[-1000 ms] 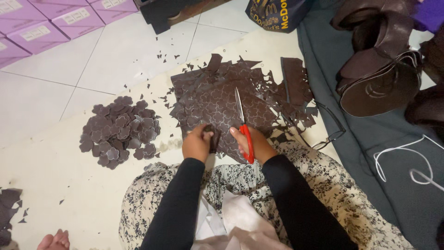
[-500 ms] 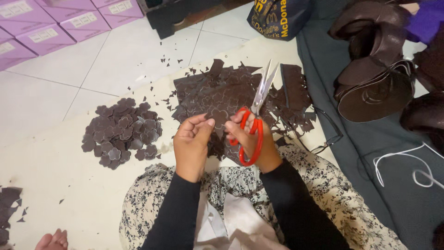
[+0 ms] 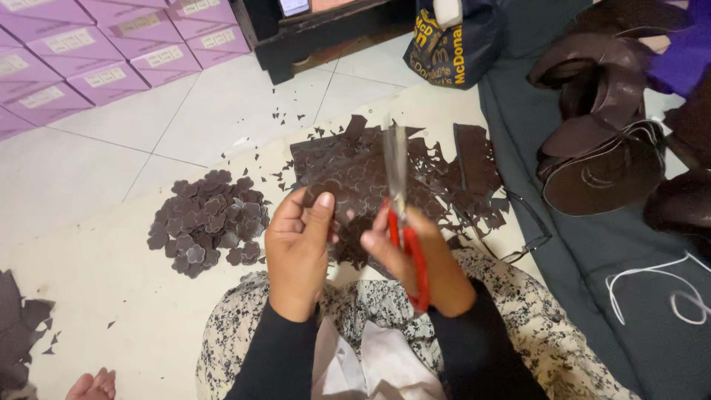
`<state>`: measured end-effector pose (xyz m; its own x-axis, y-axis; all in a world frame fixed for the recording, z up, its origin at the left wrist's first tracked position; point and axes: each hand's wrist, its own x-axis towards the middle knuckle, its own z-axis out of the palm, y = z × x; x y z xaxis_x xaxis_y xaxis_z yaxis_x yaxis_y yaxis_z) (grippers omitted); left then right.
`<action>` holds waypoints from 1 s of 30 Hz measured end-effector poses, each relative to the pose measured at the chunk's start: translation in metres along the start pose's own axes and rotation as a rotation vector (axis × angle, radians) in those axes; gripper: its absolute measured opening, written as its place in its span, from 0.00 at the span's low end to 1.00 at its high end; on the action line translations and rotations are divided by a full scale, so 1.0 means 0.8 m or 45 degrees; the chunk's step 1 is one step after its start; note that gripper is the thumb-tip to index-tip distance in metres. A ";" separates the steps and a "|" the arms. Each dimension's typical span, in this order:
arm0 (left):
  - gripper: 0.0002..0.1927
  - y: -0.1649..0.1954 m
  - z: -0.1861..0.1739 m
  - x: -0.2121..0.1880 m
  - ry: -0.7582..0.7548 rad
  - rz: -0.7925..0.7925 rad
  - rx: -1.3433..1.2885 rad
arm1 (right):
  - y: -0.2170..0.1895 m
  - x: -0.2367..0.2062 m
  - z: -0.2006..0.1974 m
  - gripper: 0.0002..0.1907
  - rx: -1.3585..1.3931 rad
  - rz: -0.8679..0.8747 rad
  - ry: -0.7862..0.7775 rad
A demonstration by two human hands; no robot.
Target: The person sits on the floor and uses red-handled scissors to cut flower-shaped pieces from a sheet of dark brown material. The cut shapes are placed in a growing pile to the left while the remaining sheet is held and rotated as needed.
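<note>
On the floor ahead lies the dark sheet (image 3: 385, 181), already cut ragged, with a heap of flower-shaped cutouts (image 3: 204, 222) to its left and leather offcuts on the grey cloth (image 3: 592, 244) at the right edge. Over the lap, the left hand (image 3: 296, 252) curls closed, apparently pinching a small dark piece that I cannot see clearly. The right hand (image 3: 426, 263) grips red-handled scissors (image 3: 400, 215), blades upright. Best to turn the piece, not the scissors, with short snips.

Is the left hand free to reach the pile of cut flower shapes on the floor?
Probably yes: the left hand hovers just right of the pile of cut flower shapes, with only bare floor between.
</note>
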<state>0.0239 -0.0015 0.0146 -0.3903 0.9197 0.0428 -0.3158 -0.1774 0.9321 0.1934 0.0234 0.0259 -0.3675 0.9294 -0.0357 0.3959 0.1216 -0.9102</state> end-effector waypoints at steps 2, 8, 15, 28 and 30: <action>0.09 0.009 0.006 0.005 0.009 0.012 -0.020 | 0.005 -0.005 0.002 0.13 0.050 -0.094 -0.063; 0.11 0.028 0.026 0.022 -0.071 0.120 -0.156 | 0.013 -0.003 0.008 0.15 0.111 -0.257 -0.076; 0.14 0.022 0.037 0.013 0.070 0.167 -0.082 | 0.012 -0.009 0.003 0.16 0.134 -0.438 -0.100; 0.17 0.003 0.032 0.002 0.091 0.057 -0.206 | 0.015 -0.003 0.012 0.16 0.105 -0.411 -0.110; 0.18 0.001 0.033 0.000 0.079 0.047 -0.239 | 0.019 -0.001 0.010 0.16 0.203 -0.344 -0.169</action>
<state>0.0462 0.0077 0.0247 -0.4553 0.8890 0.0479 -0.4538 -0.2780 0.8467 0.1931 0.0219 0.0091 -0.5515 0.8162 0.1722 0.1362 0.2918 -0.9467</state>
